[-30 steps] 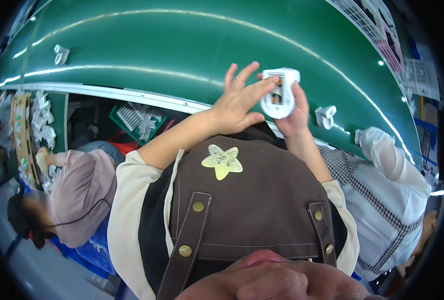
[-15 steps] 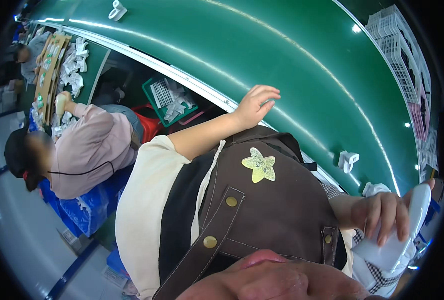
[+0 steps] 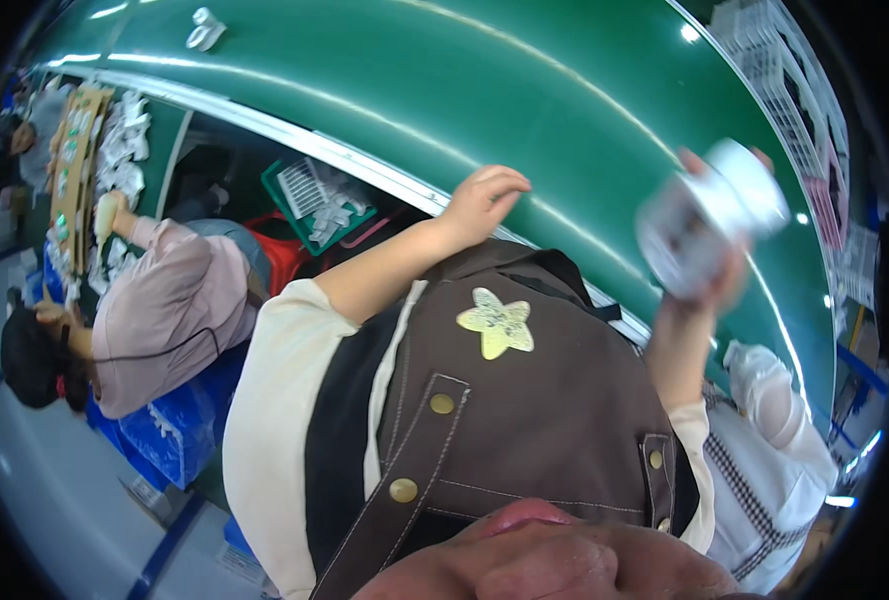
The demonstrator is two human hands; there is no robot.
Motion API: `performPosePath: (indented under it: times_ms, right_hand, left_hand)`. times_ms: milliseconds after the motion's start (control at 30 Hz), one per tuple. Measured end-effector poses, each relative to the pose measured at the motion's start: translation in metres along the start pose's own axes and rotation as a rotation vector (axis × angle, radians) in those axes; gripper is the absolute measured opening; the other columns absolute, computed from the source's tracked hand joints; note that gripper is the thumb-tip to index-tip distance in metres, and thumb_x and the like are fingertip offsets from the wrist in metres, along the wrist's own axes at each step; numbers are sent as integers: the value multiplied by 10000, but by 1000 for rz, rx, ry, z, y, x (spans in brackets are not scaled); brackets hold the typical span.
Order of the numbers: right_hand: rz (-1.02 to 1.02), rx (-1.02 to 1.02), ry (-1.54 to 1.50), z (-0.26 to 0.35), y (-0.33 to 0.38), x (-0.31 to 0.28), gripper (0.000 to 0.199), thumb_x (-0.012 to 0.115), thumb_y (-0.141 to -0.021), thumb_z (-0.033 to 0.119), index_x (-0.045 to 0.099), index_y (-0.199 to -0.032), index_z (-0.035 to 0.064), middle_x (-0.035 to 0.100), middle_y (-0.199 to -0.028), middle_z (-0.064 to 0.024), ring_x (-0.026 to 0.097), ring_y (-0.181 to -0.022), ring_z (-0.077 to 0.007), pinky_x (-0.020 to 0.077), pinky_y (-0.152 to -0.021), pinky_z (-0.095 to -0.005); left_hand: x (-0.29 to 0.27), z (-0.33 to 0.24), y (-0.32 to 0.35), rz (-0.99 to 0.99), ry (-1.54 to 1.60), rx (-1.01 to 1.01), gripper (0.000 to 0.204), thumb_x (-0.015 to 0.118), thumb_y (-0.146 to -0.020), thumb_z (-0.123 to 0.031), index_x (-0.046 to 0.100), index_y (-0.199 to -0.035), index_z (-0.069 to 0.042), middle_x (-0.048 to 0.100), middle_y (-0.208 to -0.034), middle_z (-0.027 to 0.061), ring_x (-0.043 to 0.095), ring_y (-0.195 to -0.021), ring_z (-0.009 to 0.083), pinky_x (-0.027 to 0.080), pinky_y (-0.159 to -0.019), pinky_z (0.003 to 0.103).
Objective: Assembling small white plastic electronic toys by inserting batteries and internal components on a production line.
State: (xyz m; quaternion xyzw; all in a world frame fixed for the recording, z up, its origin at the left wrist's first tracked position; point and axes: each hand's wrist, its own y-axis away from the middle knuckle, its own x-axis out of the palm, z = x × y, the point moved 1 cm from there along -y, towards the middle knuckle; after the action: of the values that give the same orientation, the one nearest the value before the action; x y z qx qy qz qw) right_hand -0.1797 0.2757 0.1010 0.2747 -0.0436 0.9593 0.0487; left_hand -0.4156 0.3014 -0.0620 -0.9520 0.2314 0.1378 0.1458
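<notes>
Closest to the camera, a person is wearing a dark brown cloth apron (image 3: 564, 410) with a shiny yellow star-shaped patch (image 3: 497, 325) on its chest. The person's bare left hand (image 3: 479, 205) is hovering by the near edge of the table, holding nothing, its fingers loosely bent and lying together with the thumb a little apart. Off to the right, the right hand (image 3: 716, 287) is holding up a white, rounded plastic device (image 3: 706, 218) above the tabletop, fingers wrapping around its sides. Dark patches are showing on one face of the device, but blur is hiding their detail. Handling it well is probably a matter of keeping the fingers on the smooth sides, holding it steady enough to see that face, and letting the free left hand lend support. Underneath, a glossy green tabletop (image 3: 564, 110) is stretching away and reflecting curved lines of light. A small white plastic piece (image 3: 205, 30) is lying on it at the upper left. Below the table, a green plastic crate (image 3: 288, 213) is holding white parts. Farther left, a co-worker in a pale pink top (image 3: 179, 305) is sitting; at the far upper right, white lattice baskets (image 3: 772, 85) are standing stacked.
</notes>
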Motion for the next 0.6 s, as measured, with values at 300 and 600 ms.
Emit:
performPosePath:
  times_ms: [300, 600]
  right_hand:
    - [12, -48, 1488, -194, -4, -73, 821, 711, -708, 206, 274, -1393, 91, 581, -906, -169, 553, -816, -334, 448, -728, -424]
    - [46, -47, 1632, -188, 2, -73, 843, 717, -700, 178, 256, -1397, 71, 570, -1010, -170, 567, -877, -329, 460, -779, -419]
  left_hand:
    - [-15, 5, 14, 72, 17, -223, 150, 525, -846, -10, 619, -963, -7, 612, -1003, 106, 580, -962, 240, 447, -839, 298]
    - [-12, 5, 27, 118, 35, -277, 147, 524, -854, -21, 621, -965, -11, 613, -991, 99, 583, -955, 226, 452, -826, 294]
